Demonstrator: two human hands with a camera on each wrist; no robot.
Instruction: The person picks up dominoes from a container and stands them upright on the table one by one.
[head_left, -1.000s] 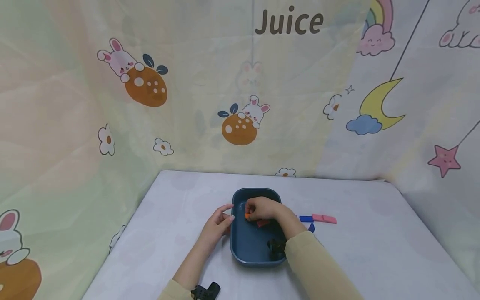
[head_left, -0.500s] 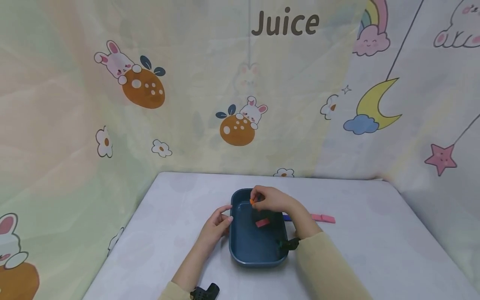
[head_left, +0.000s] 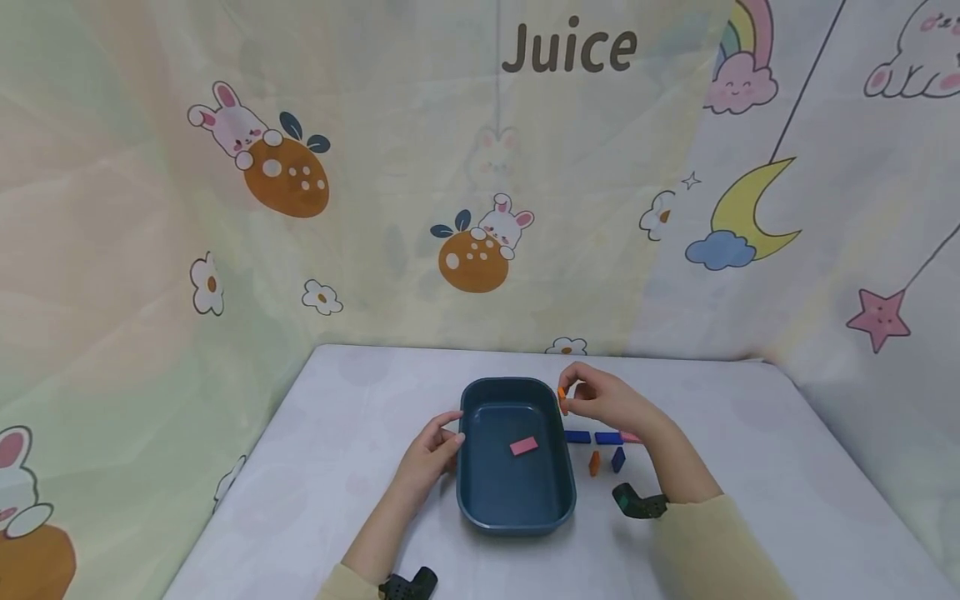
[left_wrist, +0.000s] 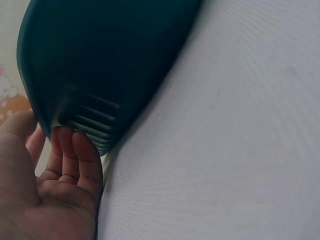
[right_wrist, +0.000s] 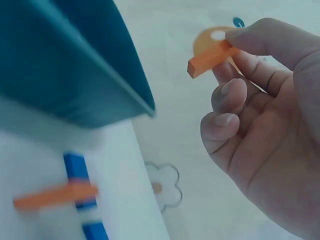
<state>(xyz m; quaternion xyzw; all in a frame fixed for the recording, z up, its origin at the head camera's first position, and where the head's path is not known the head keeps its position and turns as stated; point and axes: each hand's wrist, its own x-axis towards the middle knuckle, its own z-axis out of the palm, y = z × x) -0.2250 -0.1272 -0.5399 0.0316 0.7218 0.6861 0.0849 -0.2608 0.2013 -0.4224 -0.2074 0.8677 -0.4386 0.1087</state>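
Orange block [head_left: 561, 398], small and oblong, pinched between thumb and fingertips of the right hand [head_left: 603, 400] and held clear of the counter [head_left: 750, 467], just right of the far right corner of the blue tray [head_left: 480, 508]. In the right wrist view the same block [right_wrist: 212, 57] projects leftward from the fingertips [right_wrist: 235, 90], its long axis roughly level with a slight tilt, while the remaining fingers curl loosely beneath it. The block lies at the right hand's own fingertips; the left hand [head_left: 435, 450] sits across the tray, at centre-left of the head view, and is therefore the farther of the two.

Left hand: fingers curled against the tray's left outer wall, touching its ribbed rim [left_wrist: 90, 125] in the left wrist view, thumb near the edge; it appears to steady the tray rather than lift it.

Tray interior: a single pink block [head_left: 523, 446] lying flat near the middle.

Counter to the right of the tray, below the right hand: two blue blocks [head_left: 577, 437] end to end with a pink one partly hidden by the wrist, then a second orange block [head_left: 594, 463] and a further blue block [head_left: 618, 459] standing nearer the camera. Backdrop: printed cloth with rabbits and the word "Juice".
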